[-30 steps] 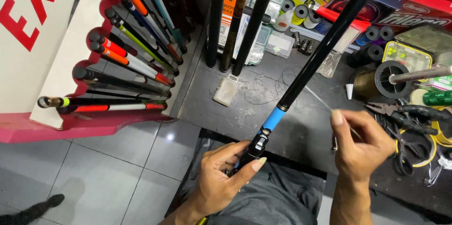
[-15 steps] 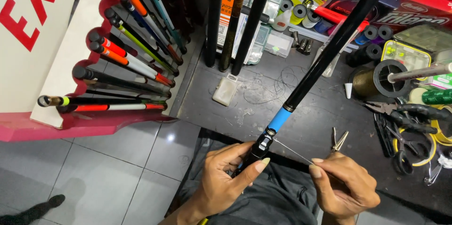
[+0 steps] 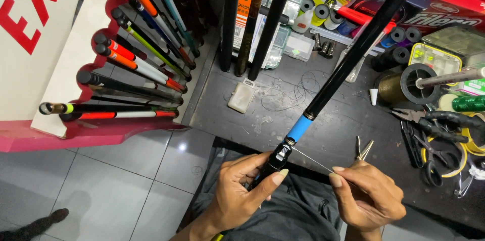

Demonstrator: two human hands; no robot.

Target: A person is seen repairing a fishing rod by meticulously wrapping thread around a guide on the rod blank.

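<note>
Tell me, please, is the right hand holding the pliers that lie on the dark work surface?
No, the right hand pinches a thin line running to the black rod, while the pliers lie untouched beyond it.

Rod tip beyond the top edge

Even, bright overhead light is filling the scene; a small glare spot is shining on the glossy floor tiles; shadows are staying soft; straight rods are bowing at the wide-angle edges; focus is holding sharp throughout.
</note>
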